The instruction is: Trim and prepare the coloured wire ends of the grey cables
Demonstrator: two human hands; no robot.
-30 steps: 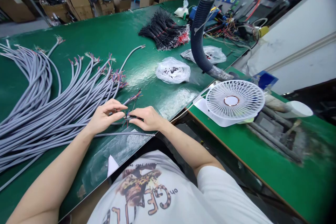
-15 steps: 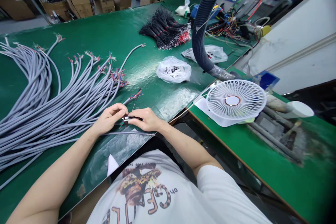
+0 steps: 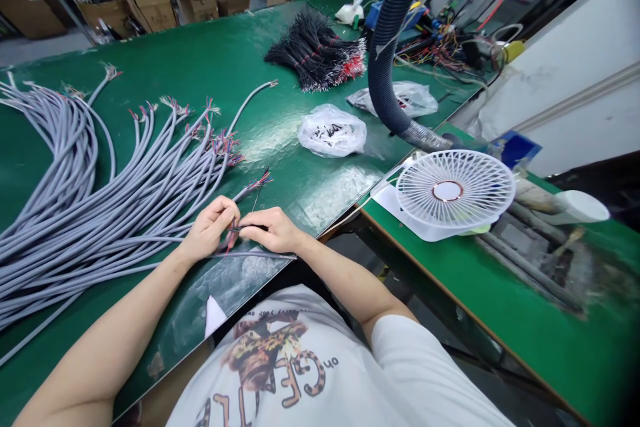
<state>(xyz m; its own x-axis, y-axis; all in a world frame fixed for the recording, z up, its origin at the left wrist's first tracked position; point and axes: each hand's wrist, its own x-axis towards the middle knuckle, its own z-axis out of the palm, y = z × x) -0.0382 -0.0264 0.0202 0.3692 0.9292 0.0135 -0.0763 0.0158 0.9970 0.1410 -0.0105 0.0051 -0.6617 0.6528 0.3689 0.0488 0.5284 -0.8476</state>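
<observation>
as the left hand (image 3: 215, 225) pinches thin wires (image 3: 231, 239), the right hand (image 3: 273, 229) pinches a dark object (image 3: 254, 227). likely soft, the wires suit gripping near their base.

Left hand (image 3: 213, 227) pinching fine wires (image 3: 231, 239); right hand (image 3: 270, 229) just beside, gripping dark slim object (image 3: 254, 227). Grey multicore cables (image 3: 135, 213) heaped leftward on green bench (image 3: 185, 53).

Bare forearms (image 3: 137, 300) angled inward, left hand (image 3: 212, 225) curled in a pinch, right hand (image 3: 273, 229) just beside it
</observation>
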